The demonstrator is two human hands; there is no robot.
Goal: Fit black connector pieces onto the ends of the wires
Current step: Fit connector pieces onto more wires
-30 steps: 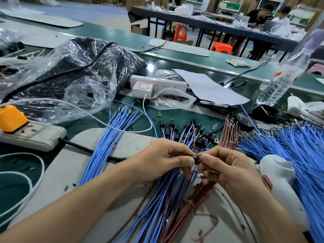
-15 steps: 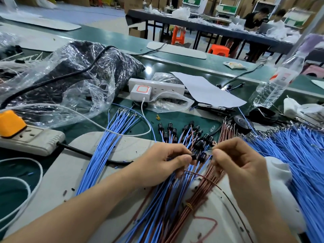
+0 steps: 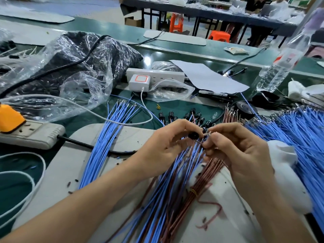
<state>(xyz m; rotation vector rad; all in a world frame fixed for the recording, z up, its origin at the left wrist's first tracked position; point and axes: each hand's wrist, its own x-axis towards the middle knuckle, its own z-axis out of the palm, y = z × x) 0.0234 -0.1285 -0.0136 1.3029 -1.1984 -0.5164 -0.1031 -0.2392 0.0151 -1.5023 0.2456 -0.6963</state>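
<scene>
The left hand (image 3: 166,148) pinches a small black connector (image 3: 193,135) over the wire bundle (image 3: 175,186). The right hand (image 3: 238,151) pinches, seemingly, a thin wire end (image 3: 208,133). The connector is probably light and rigid; the wire is limp, so it is best gripped just behind its tip.

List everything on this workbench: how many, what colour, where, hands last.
black connector piece: one, black, in left hand
fitted connectors: several, black, beyond the hands
blue wires: many, blue, left, centre and far right
brown wires: one bundle, brown, under right hand
power strips: two, white, left and centre back
plastic bag: one, clear, back left
water bottle: one, clear, back right
left hand: one, centre, pinching connector piece
right hand: one, centre, pinching wire end
</scene>
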